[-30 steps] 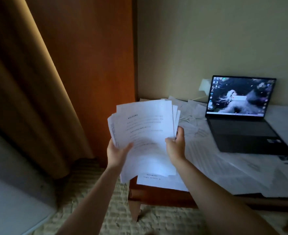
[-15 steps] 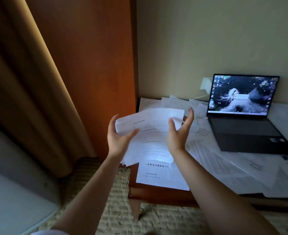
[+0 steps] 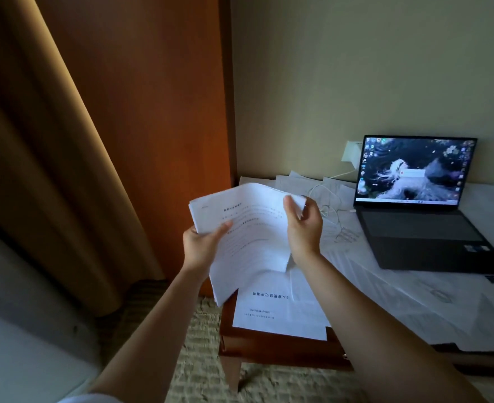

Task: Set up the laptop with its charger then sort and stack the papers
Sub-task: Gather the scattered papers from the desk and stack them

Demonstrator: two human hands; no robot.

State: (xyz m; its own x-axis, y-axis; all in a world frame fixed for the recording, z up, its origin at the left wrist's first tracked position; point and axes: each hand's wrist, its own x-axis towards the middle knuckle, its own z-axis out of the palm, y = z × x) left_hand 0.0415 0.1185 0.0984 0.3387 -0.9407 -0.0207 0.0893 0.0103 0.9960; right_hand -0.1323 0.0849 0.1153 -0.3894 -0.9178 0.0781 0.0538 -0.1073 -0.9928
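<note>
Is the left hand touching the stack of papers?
Touching. The head view shows the left hand gripping the paper stack, thumb on top.

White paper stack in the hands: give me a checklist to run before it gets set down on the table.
1. Left hand grips the white paper stack at its left edge: ok.
2. Right hand grips the stack's right edge: cannot tell; fingers curl at it.
3. Sheet edges squared: not ok, the stack bows and droops.
4. Wooden table has a bare landing spot: not ok, loose printed sheets cover it.
5. Open black laptop powered: ok, screen lit.
6. White charger cable reaches the laptop: ok.
</note>
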